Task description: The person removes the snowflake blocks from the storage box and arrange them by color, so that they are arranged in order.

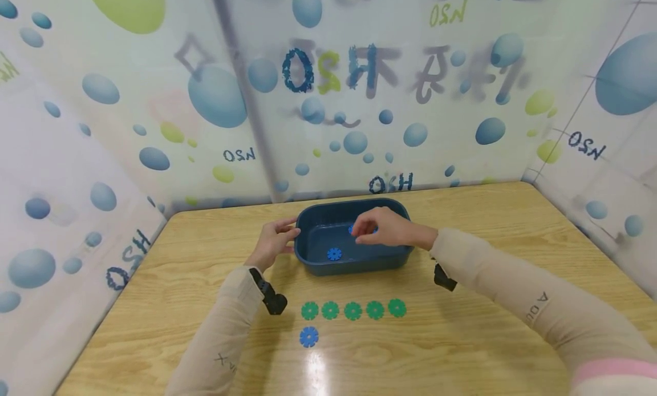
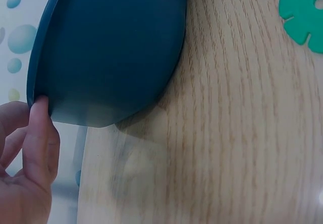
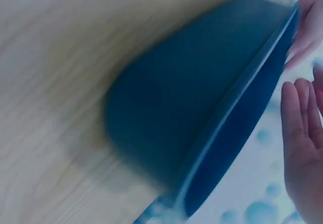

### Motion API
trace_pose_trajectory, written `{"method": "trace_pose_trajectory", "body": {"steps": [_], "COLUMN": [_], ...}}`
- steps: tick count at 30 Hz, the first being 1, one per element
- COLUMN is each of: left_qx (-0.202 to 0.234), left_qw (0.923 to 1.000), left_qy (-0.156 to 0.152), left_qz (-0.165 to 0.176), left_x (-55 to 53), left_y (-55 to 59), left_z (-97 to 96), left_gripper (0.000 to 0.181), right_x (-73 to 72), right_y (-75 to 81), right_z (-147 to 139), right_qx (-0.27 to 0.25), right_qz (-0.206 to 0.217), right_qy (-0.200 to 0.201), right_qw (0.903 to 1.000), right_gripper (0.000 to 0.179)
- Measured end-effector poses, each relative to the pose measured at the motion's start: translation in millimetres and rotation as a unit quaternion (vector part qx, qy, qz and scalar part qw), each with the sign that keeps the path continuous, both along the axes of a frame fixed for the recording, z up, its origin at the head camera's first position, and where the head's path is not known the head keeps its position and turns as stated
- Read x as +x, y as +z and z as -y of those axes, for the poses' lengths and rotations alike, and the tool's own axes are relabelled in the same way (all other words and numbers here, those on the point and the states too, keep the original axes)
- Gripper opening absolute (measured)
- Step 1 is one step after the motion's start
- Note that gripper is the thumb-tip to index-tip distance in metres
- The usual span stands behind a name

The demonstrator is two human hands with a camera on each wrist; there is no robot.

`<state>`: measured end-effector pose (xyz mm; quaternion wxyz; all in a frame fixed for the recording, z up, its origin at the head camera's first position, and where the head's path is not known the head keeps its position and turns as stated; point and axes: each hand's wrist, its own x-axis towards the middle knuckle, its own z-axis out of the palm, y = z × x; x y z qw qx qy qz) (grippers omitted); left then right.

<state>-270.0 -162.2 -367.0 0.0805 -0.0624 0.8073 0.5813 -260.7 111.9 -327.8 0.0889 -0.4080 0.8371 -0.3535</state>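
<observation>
A dark blue oblong plastic basin (image 1: 354,267) stands toward the back of the table. My left hand (image 1: 274,242) pinches its rim at the left end; in the left wrist view the thumb and fingers (image 2: 38,148) meet at that rim. Over the basin's right half is my right hand (image 1: 382,227), fingers bent loosely downward. In the right wrist view its fingers (image 3: 298,118) look fairly straight beside the rim, with nothing visible in them. A blue notched snowflake disc (image 1: 334,254) lies on the basin floor, and more blue shows partly hidden behind the right hand.
In front of the basin, several green notched discs (image 1: 352,311) form a row on the wooden table (image 1: 205,236). One blue disc (image 1: 309,336) lies below the row's left end. A patterned curtain (image 1: 328,128) hangs right behind the table's back edge.
</observation>
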Motion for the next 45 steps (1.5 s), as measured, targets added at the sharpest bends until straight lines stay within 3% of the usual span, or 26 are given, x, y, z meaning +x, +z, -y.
{"method": "trace_pose_trajectory", "body": {"steps": [6,12,28,33,45], "left_qx": [0.002,0.005,0.001,0.001,0.000], "left_qw": [1.0000,1.0000,1.0000,1.0000,1.0000], "left_qy": [0.000,-0.001,-0.001,-0.002,-0.003], "left_qz": [0.000,-0.002,-0.003,-0.004,-0.005], "left_x": [-0.3,-1.2,-1.6,-0.9,0.1], "left_y": [-0.3,-0.9,-1.7,-1.8,-1.1], "left_z": [0.1,-0.7,0.3,0.3,0.4], "left_gripper": [0.040,0.040,0.040,0.040,0.040], "right_x": [-35.3,-49.8,-61.5,-61.5,-57.6], "right_y": [-16.1,-23.4,-47.7,-52.2,-46.9], "right_z": [-16,-15,0,-2,-1], "right_qx": [0.042,0.079,0.173,0.170,0.163], "right_qz": [0.049,0.091,0.069,0.058,0.057], "right_qy": [-0.041,-0.070,-0.173,-0.180,-0.177], "right_qw": [0.9971,0.9902,0.9671,0.9670,0.9689], "right_gripper": [0.020,0.025,0.032,0.030,0.022]}}
